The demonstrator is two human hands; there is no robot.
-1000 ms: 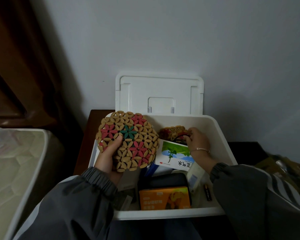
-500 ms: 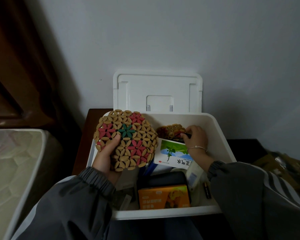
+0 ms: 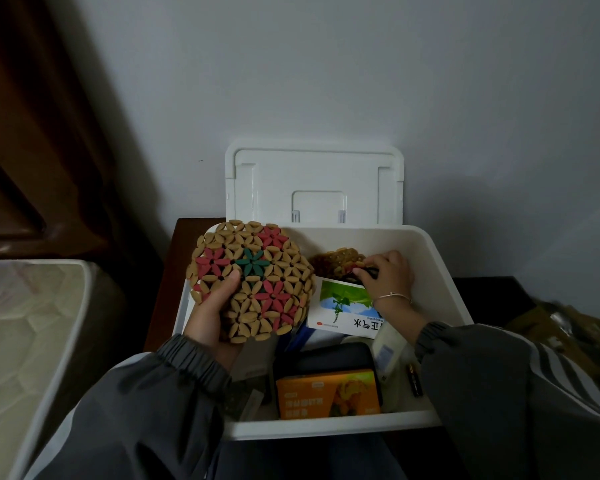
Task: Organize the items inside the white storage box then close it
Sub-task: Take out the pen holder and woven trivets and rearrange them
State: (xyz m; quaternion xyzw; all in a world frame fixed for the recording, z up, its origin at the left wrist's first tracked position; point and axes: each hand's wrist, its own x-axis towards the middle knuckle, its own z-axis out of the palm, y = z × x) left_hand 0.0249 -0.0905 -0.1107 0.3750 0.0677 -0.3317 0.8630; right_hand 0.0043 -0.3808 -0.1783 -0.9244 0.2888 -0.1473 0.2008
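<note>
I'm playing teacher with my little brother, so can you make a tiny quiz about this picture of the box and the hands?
1. True or false: the lid of the white storage box stands open, leaning back toward the wall.
2. Which hand holds the flowery beaded mat? A) left B) right
3. Fill in: the carton nearest the person, inside the box, is coloured ____.
Key: 1 true. 2 A: the left hand grips it; the right hand is down in the box, fingers curled on a dark item. 3 orange.
</note>
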